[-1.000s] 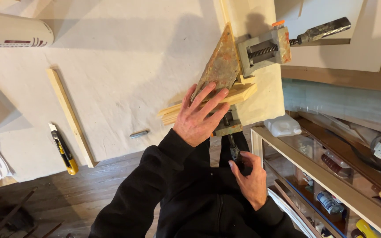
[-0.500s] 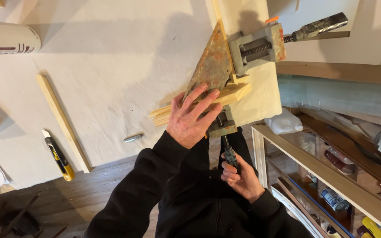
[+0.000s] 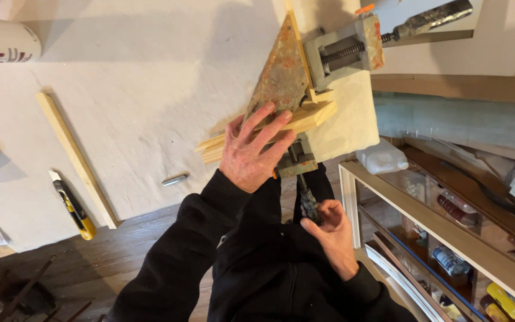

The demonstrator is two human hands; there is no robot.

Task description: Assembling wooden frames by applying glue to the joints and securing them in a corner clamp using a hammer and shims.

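Here the left hand lies flat, fingers spread, pressing on the pale wooden strips set in a rusty corner clamp; its fingertips reach onto the clamp's triangular plate. Just below and to the right of it, the right hand is closed around the dark handle of the clamp's near screw, which runs up to the clamp block beside the left palm. Beyond the left fingers sits the clamp's second screw block, grey with a threaded rod. Well to the left of the left hand, a loose wooden strip lies on the white table sheet, a yellow utility knife just beside it, and a small metal piece between strip and wrist
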